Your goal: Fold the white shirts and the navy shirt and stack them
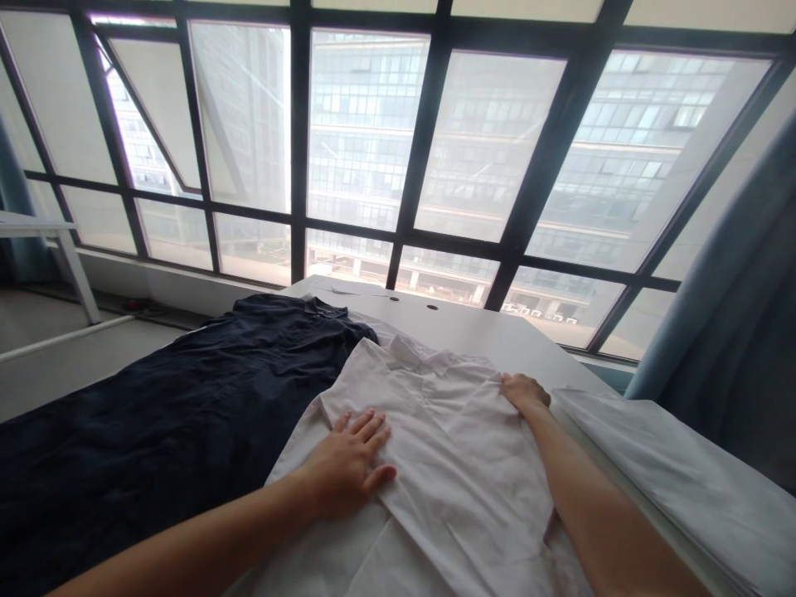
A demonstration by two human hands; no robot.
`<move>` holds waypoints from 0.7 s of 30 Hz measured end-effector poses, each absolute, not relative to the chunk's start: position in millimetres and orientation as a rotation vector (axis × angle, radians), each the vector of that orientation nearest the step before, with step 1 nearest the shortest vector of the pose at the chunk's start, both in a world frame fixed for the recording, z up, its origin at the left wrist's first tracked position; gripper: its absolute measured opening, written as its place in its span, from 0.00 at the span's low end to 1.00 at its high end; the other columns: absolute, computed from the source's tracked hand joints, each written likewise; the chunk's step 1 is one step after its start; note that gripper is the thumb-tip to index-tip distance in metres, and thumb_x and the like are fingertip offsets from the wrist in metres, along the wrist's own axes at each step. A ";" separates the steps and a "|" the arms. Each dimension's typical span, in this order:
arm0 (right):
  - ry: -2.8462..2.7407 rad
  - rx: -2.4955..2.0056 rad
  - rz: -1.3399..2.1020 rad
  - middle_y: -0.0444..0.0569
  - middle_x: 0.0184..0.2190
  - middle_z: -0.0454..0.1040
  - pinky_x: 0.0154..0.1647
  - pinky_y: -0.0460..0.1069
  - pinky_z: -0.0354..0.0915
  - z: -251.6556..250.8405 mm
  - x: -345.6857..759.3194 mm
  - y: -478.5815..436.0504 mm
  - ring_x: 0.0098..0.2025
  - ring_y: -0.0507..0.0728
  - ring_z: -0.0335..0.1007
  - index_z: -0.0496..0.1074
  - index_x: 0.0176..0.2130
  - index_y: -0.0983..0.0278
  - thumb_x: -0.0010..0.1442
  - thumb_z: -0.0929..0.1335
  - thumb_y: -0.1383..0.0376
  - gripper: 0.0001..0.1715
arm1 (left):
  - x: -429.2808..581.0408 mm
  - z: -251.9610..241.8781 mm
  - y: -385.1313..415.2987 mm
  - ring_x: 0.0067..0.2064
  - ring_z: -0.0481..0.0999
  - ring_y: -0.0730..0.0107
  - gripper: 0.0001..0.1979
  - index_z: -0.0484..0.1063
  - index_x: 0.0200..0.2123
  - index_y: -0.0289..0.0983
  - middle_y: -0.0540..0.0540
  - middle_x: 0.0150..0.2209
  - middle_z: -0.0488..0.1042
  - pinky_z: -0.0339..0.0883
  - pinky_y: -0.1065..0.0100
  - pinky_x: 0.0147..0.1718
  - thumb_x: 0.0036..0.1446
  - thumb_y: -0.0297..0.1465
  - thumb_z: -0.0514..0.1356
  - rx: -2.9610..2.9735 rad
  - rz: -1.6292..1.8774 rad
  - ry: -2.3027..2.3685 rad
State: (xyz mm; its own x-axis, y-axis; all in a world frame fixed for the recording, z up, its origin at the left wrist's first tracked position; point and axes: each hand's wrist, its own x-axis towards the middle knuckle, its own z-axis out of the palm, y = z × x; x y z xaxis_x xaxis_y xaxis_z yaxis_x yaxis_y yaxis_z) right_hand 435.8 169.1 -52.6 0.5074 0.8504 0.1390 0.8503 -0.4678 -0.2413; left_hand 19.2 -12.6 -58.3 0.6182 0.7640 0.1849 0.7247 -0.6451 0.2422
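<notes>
A white collared shirt (pixel 448 431) lies spread on the white table, its collar toward the window and some creases across its front. My left hand (pixel 351 464) rests flat on the left part of the shirt, fingers spread. At the shirt's upper right edge, near the shoulder, my right hand (pixel 526 390) is closed on the fabric, its fingers curled and partly hidden. Just left of the shirt, a dark navy garment (pixel 205 381) is laid out lengthwise, touching or overlapped by the white one.
The table (pixel 522 336) has two dark round holes near its far edge. More white fabric (pixel 672 456) lies at the right. A blue-grey curtain (pixel 727 307) hangs there, and large black-framed windows (pixel 366 133) stand beyond. Another white table (pixel 78 274) is at the left.
</notes>
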 end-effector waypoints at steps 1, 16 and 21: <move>-1.433 -2.475 -0.002 0.70 0.46 0.76 0.46 0.59 0.68 -53.1 435.6 168.0 0.50 0.70 0.74 0.77 0.47 0.71 0.65 0.60 0.54 0.28 | 19.1 -58.9 -12.4 0.70 0.49 0.52 0.31 0.58 0.67 0.39 0.39 0.68 0.55 0.40 0.45 0.67 0.69 0.49 0.46 2.700 0.421 1.242; -1.584 -2.393 0.033 0.58 0.43 0.79 0.37 0.49 0.65 -50.6 454.9 179.4 0.45 0.62 0.75 0.77 0.41 0.66 0.66 0.62 0.55 0.21 | 21.4 -48.2 -17.9 0.70 0.49 0.52 0.30 0.58 0.67 0.35 0.37 0.68 0.54 0.42 0.44 0.66 0.69 0.45 0.49 2.684 0.364 1.262; -1.587 -2.435 0.002 0.60 0.44 0.78 0.41 0.52 0.67 -52.5 449.2 184.4 0.46 0.65 0.75 0.77 0.43 0.65 0.65 0.63 0.55 0.20 | 21.1 -48.8 -18.0 0.69 0.52 0.48 0.28 0.61 0.65 0.35 0.36 0.67 0.57 0.43 0.42 0.65 0.69 0.44 0.50 2.696 0.421 1.235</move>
State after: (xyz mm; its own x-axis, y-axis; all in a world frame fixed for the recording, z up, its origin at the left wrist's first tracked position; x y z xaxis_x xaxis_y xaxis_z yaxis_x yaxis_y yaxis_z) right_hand 449.2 184.4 -52.5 0.4121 0.9024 0.1262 0.9020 -0.3845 -0.1962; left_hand 21.1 -18.0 -48.8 0.6227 0.7586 0.1915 0.7176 -0.6513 0.2465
